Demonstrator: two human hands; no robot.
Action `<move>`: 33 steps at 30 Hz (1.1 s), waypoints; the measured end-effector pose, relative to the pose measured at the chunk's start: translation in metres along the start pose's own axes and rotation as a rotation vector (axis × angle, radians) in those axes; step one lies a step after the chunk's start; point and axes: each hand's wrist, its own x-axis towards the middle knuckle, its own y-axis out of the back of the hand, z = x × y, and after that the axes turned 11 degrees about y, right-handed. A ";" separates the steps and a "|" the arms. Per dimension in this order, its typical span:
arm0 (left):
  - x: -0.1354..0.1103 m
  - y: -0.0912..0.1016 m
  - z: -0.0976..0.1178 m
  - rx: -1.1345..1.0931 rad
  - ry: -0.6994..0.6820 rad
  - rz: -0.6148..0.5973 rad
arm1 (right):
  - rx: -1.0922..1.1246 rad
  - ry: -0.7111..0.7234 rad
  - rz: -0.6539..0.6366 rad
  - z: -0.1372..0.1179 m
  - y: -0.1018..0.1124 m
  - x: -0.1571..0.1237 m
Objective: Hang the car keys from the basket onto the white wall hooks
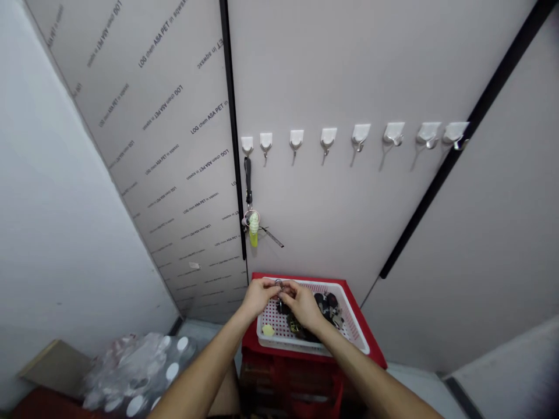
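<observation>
Over a white plastic basket, my left hand and my right hand meet with fingertips pinched on a metal key ring. Dark pieces hang below the ring, but my fingers partly hide them. Inside the basket lie several dark keychain items, too small to tell apart, and a pale yellow piece in the near left corner. On the leftmost wall hook a keychain with a black strap and a yellow-green charm hangs down.
A row of several white hooks runs along the wall panel. The basket stands on a red cloth-like surface. Plastic-wrapped bottles sit at lower left, near a brown board. Black strips edge the panel.
</observation>
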 end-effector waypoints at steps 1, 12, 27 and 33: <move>0.000 0.000 -0.001 -0.031 -0.002 -0.001 | 0.052 -0.012 0.003 -0.001 0.000 0.002; -0.008 -0.002 -0.001 0.040 -0.167 -0.161 | 0.418 -0.146 0.091 -0.022 0.010 0.013; -0.004 -0.012 0.072 -0.383 -0.221 0.041 | 0.252 0.190 0.185 -0.089 0.039 0.089; 0.006 -0.007 0.122 -0.308 -0.424 0.234 | 0.253 0.227 0.274 -0.135 0.042 0.134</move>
